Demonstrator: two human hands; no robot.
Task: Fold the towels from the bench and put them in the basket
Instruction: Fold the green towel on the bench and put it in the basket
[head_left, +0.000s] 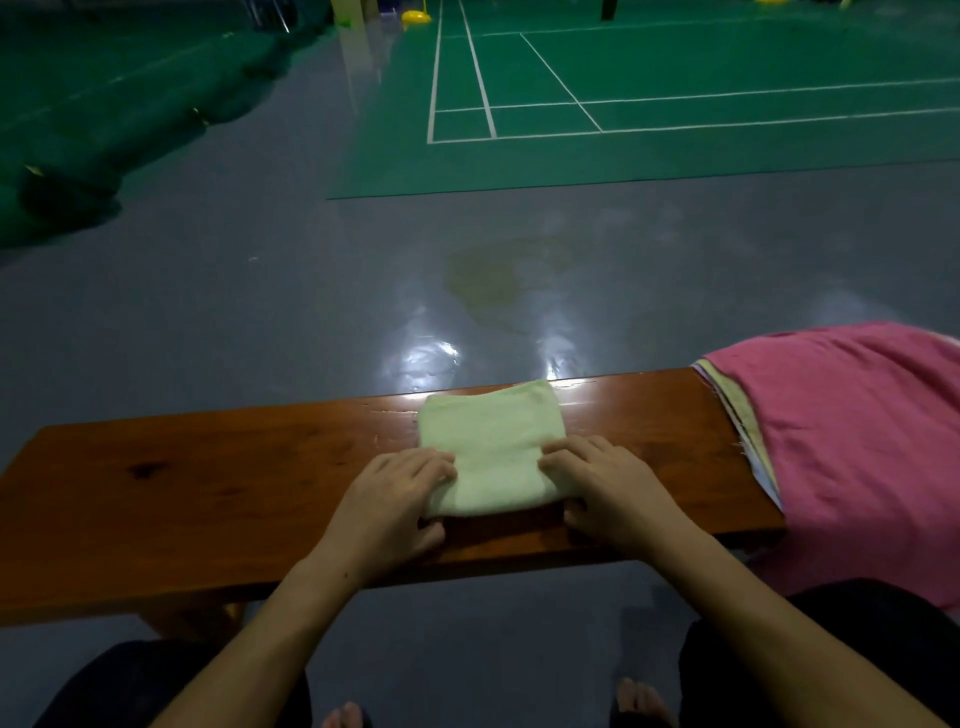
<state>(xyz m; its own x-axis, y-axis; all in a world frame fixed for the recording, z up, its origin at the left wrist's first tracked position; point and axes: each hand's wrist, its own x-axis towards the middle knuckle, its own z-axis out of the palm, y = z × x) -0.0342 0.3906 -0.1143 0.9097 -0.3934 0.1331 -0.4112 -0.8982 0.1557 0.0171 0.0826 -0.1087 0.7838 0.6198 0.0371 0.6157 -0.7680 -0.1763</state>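
A pale green towel (491, 441), folded into a small rectangle, lies on the wooden bench (208, 467) near its middle. My left hand (395, 493) grips the towel's near left corner, fingers curled on top and thumb at the front edge. My right hand (602, 483) grips the near right corner the same way. A pile of unfolded towels, pink on top (852, 441), covers the bench's right end, with several other coloured edges showing beneath. No basket is in view.
The bench's left half (130, 483) is bare wood. Grey glossy floor (311, 312) lies beyond, then a green court mat (623, 130) with white lines. My knees and bare feet show at the bottom of the view.
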